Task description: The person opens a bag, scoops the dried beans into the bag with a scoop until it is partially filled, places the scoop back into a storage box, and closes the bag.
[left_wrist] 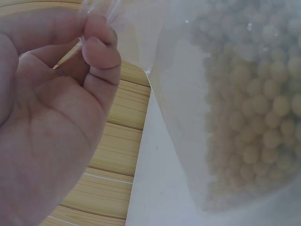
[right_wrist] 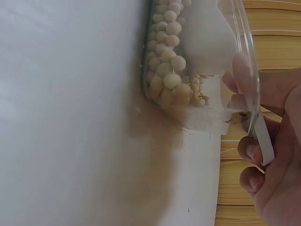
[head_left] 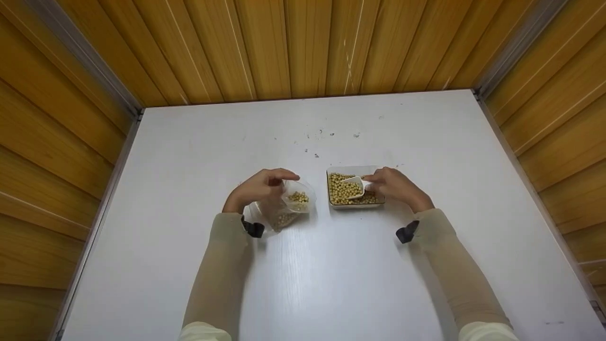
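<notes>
My left hand pinches the upper edge of a clear plastic bag, its mouth spread toward the right. Yellow soybeans fill the lower part of the bag. To the right of it stands a clear rectangular container full of soybeans. My right hand reaches over the container's right side and grips the handle of a white scoop. The scoop lies among the soybeans in the container, with soybeans inside it.
Both things rest on a white table. Small dark marks dot its surface behind the container. Wood-patterned walls enclose the table at the back and both sides.
</notes>
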Motion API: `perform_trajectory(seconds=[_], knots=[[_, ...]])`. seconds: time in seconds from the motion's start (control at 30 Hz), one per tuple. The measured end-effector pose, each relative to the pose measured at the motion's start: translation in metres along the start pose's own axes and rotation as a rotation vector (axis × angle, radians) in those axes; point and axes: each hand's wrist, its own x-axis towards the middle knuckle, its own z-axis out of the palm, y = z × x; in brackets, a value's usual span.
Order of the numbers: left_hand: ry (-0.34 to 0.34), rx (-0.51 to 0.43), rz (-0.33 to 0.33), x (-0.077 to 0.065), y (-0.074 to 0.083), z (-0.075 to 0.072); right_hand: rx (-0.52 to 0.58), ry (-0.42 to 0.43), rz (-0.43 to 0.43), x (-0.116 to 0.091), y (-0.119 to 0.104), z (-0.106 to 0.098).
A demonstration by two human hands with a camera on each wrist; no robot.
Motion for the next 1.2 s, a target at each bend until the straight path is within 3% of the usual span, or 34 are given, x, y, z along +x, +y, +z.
perform_trajectory(seconds=[0.27,0.63,1.0,1.2], knots=[[0.008,0.004,-0.002,0.0003,-0.0009,-0.0003,-0.022,-0.014,-0.022,0.0013,0.0004,0.0002],[0.002,0.003,0.006,0.0001,-0.0011,-0.0003,0.111,0.033,-0.041,0.0001,0.005,0.0042],[0.013,0.009,-0.019,0.0001,-0.0019,0.0012,0.021,-0.01,-0.059,-0.0011,0.003,0.0019],[0.008,0.028,0.006,0.0006,-0.0016,0.0007,0.021,0.005,-0.081,-0.0013,0.0061,0.0031]])
